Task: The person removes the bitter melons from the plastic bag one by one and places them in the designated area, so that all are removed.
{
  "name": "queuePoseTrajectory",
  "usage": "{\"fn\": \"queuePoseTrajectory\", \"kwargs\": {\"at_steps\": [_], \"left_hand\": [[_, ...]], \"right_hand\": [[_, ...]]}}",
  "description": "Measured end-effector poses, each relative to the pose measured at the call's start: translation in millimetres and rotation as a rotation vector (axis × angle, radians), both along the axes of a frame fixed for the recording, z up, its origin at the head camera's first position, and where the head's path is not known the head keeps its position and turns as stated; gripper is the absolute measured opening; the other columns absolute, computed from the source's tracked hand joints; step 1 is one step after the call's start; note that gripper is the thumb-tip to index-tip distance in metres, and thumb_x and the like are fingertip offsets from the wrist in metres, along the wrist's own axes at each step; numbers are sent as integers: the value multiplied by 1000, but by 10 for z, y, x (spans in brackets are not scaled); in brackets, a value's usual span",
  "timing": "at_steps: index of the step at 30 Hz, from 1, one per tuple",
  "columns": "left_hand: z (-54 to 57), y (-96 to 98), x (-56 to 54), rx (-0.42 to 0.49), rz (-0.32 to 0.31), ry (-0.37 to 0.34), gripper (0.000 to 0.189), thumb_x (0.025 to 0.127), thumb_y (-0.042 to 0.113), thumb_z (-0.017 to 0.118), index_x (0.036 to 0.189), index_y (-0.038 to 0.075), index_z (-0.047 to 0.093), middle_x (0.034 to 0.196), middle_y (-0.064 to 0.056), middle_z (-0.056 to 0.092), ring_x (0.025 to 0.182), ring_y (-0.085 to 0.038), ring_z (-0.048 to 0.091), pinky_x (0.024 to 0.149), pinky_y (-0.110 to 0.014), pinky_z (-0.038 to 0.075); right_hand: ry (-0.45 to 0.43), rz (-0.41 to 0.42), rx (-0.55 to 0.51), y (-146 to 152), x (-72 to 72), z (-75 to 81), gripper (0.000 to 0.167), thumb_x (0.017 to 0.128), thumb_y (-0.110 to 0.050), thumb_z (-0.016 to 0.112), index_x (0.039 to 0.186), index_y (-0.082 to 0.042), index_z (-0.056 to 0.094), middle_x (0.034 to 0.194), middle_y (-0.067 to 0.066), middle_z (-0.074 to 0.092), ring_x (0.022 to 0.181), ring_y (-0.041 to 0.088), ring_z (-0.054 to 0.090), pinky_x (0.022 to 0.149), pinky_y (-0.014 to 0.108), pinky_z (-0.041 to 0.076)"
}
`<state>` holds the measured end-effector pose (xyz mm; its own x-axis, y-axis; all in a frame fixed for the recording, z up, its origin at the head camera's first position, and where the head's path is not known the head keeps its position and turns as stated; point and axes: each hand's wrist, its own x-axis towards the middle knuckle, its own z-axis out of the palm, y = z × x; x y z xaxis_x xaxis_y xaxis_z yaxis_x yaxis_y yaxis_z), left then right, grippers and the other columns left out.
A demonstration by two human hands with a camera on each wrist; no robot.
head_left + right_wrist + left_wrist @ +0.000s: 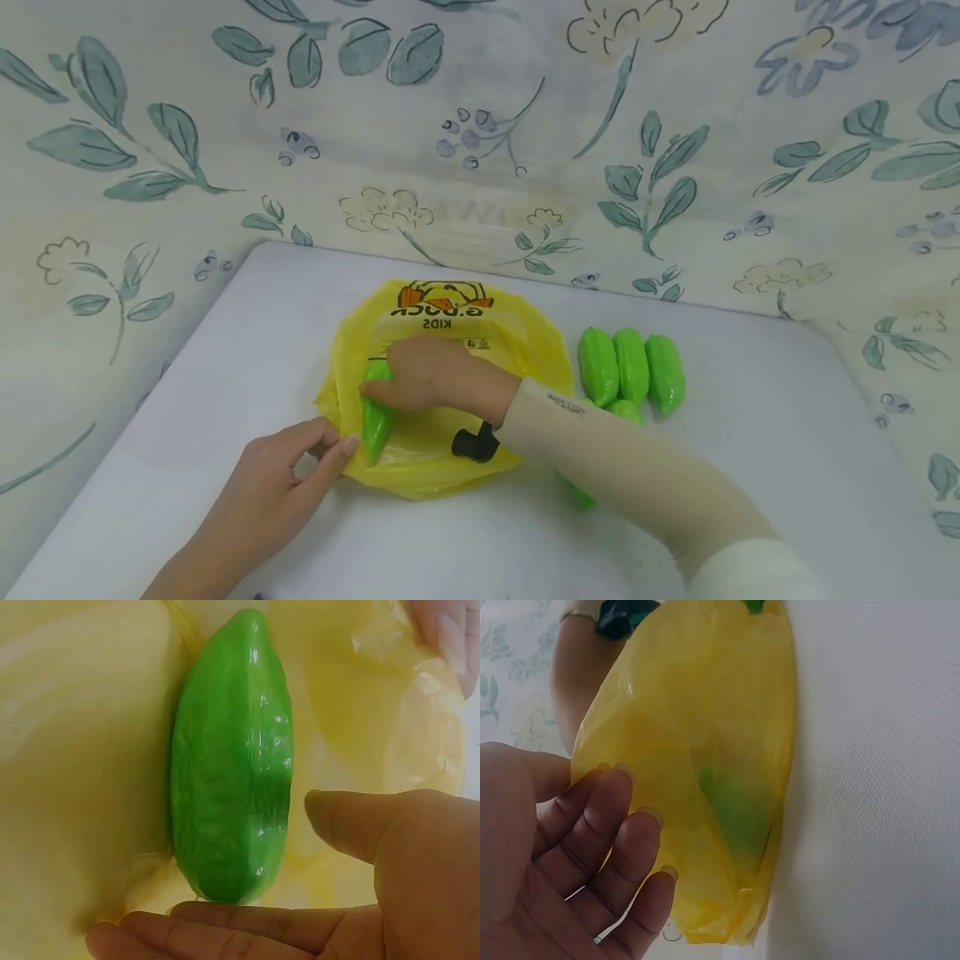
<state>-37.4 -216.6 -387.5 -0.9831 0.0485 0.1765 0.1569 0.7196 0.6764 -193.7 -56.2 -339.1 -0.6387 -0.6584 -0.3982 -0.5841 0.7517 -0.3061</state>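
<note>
A yellow plastic bag (536, 342) with a printed duck design lies with its mouth open on the white table. My left hand (285, 475) pinches the bag's near-left rim between thumb and fingers; the left wrist view shows the thin yellow film at its fingertips. Inside the bag is a glossy green, ridged bitter melon (232, 757), which shows through the film in the left wrist view. My right hand (427, 375) reaches into the bag beside this melon. Its fingers lie straight at the melon's blunt end, and the thumb stands apart from its side.
Several more green bitter melons (597, 367) lie right of the bag, partly hidden by the right forearm. One green tip (583, 498) shows below the sleeve. A black device (476, 443) sits at the right wrist. Floral cloth (480, 200) hangs behind the table (765, 417).
</note>
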Motion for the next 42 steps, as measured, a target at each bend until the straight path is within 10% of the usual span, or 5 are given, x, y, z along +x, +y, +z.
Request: {"fn": "queuePoseTrajectory", "kwargs": {"at_steps": [22, 42], "left_hand": [[-43, 26, -9, -5, 1, 53, 22, 99, 18, 75, 84, 27, 62, 75, 19, 57, 68, -4, 49, 57, -24, 41], [-31, 37, -2, -22, 0, 52, 21, 100, 19, 74, 84, 26, 62, 73, 15, 59, 64, -5, 48, 54, -24, 40]], "right_hand": [[-91, -22, 8, 12, -79, 30, 28, 99, -34, 69, 80, -13, 63, 61, -4, 55, 50, 9, 48, 48, 22, 40], [-33, 157, 18, 232, -87, -5, 20, 98, -31, 74, 99, -13, 66, 82, -3, 60, 72, 12, 54, 64, 23, 44]]}}
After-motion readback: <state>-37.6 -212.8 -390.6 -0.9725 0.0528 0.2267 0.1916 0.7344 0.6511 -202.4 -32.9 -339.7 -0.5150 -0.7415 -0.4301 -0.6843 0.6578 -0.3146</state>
